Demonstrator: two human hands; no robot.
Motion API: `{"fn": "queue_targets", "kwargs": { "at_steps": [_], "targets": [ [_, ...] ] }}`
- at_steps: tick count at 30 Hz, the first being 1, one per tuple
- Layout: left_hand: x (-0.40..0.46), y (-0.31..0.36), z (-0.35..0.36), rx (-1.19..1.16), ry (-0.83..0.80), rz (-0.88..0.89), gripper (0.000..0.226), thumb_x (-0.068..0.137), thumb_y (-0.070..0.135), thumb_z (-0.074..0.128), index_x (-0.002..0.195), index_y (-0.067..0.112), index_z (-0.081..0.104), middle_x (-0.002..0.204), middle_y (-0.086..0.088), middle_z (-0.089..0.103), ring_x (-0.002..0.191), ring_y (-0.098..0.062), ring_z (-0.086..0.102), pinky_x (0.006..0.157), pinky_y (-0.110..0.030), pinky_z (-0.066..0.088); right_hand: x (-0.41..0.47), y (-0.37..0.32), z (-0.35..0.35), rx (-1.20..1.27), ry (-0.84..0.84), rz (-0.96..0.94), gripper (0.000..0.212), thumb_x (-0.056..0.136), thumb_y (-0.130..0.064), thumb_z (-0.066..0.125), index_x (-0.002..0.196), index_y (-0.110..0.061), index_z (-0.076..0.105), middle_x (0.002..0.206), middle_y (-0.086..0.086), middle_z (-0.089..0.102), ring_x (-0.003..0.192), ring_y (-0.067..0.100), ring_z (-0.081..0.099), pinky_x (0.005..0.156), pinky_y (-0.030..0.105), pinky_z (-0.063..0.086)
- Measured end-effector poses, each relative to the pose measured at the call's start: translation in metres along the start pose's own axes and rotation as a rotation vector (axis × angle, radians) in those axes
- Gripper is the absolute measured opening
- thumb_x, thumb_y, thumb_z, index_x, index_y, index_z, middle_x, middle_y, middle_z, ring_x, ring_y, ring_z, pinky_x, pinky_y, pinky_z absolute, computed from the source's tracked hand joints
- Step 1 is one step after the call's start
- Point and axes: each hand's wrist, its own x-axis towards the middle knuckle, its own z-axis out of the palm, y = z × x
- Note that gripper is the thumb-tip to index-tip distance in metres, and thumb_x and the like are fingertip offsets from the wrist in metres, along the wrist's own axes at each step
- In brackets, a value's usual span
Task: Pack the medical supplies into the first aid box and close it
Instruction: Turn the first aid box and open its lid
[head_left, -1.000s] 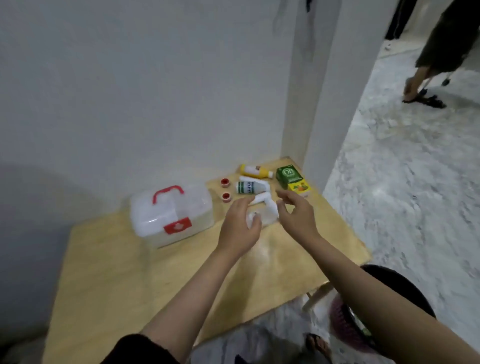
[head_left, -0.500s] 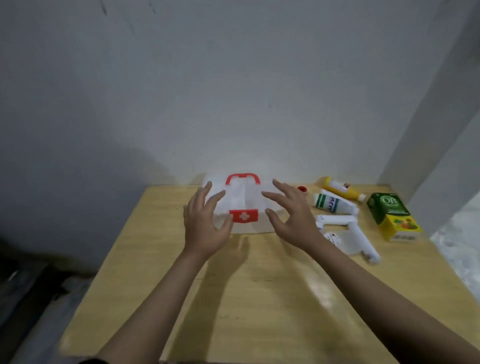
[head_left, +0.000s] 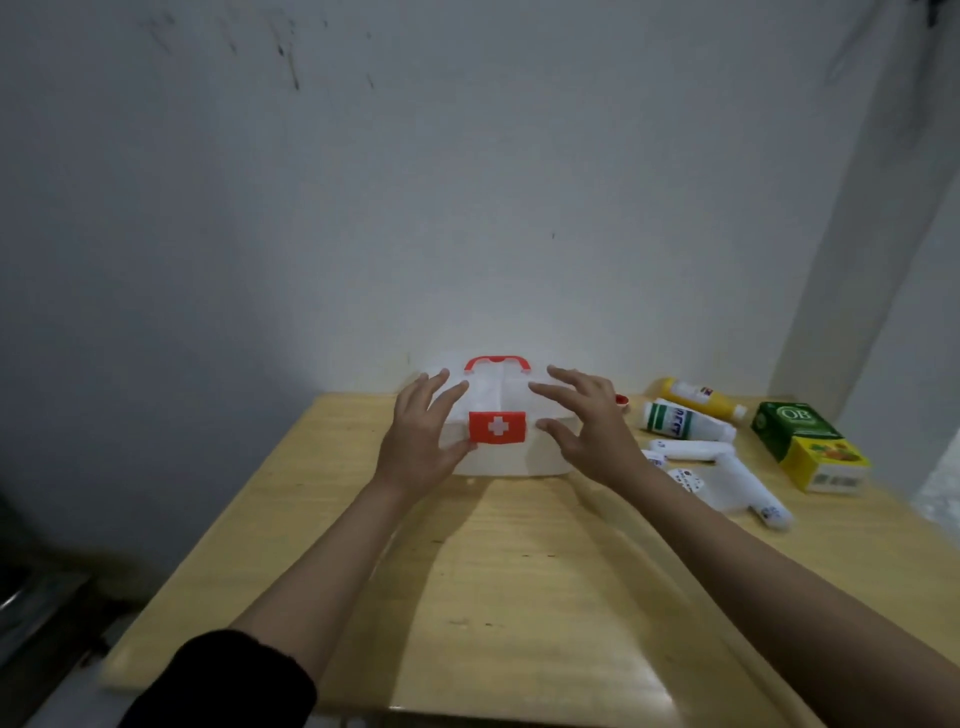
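A white first aid box (head_left: 511, 457) with a red handle and a red cross latch stands shut at the table's far side, against the wall. My left hand (head_left: 421, 436) lies on its left front with fingers spread and thumb near the latch. My right hand (head_left: 589, 426) hovers at its right front, fingers spread. Right of the box lie a yellow bottle (head_left: 698, 397), a white bottle with green print (head_left: 685, 421), two white tubes (head_left: 693, 449) (head_left: 753, 488), small sachets (head_left: 685, 478) and a green and yellow carton (head_left: 808, 444).
The wooden table (head_left: 519, 597) stands in a corner, with a grey wall behind and a pillar (head_left: 872, 260) at the right. A small red cap (head_left: 622, 399) peeks out behind my right hand. The floor drops away at the left edge.
The view turned from the supplies to face the box. Both hands left the white tubes and moved to the front of the box, and now sit closer to its latch.
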Motion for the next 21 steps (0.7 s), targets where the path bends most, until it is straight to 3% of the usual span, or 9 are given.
{"fn": "queue_targets", "kwargs": {
  "at_steps": [3, 9, 14, 18, 21],
  "targets": [
    [-0.009, -0.001, -0.013, -0.010, -0.041, 0.024, 0.074, 0.072, 0.035, 0.079, 0.137, 0.021, 0.048, 0.147, -0.004, 0.041, 0.139, -0.029, 0.029, 0.105, -0.045, 0.035, -0.007, -0.009, -0.006, -0.022, 0.005, -0.001, 0.040, 0.086, -0.019, 0.065, 0.125, -0.024, 0.060, 0.139, 0.005, 0.052, 0.127, 0.030, 0.038, 0.104, 0.044, 0.034],
    [-0.027, 0.007, -0.026, -0.055, -0.074, 0.071, 0.075, 0.071, 0.047, 0.076, 0.137, 0.024, 0.049, 0.147, 0.001, 0.042, 0.137, -0.023, 0.030, 0.102, -0.036, 0.033, -0.028, -0.017, -0.020, -0.028, 0.050, 0.010, 0.037, 0.081, -0.024, 0.071, 0.118, -0.021, 0.065, 0.131, 0.007, 0.058, 0.121, 0.029, 0.047, 0.101, 0.039, 0.036],
    [-0.028, 0.017, -0.028, -0.108, -0.006, 0.024, 0.065, 0.075, 0.065, 0.051, 0.123, 0.023, 0.061, 0.135, 0.000, 0.052, 0.128, -0.022, 0.040, 0.093, -0.029, 0.037, -0.040, -0.022, -0.024, -0.015, 0.046, 0.005, 0.040, 0.080, -0.024, 0.072, 0.119, -0.023, 0.064, 0.135, 0.006, 0.055, 0.124, 0.027, 0.044, 0.103, 0.040, 0.035],
    [-0.023, 0.025, -0.022, -0.214, 0.049, -0.095, 0.043, 0.079, 0.053, 0.064, 0.111, 0.024, 0.065, 0.134, -0.004, 0.050, 0.129, -0.022, 0.040, 0.095, -0.032, 0.039, -0.042, -0.028, -0.021, 0.004, 0.092, 0.022, 0.025, 0.079, -0.018, 0.072, 0.104, -0.019, 0.067, 0.134, 0.007, 0.055, 0.125, 0.026, 0.043, 0.104, 0.043, 0.035],
    [-0.021, 0.030, -0.016, -0.310, 0.056, -0.197, 0.029, 0.082, 0.040, 0.067, 0.106, 0.025, 0.063, 0.142, -0.007, 0.041, 0.135, -0.020, 0.035, 0.094, -0.029, 0.035, -0.044, -0.027, -0.012, 0.014, 0.114, 0.023, 0.016, 0.082, -0.012, 0.068, 0.095, -0.021, 0.069, 0.136, 0.007, 0.052, 0.129, 0.028, 0.038, 0.102, 0.036, 0.030]
  ]
}}
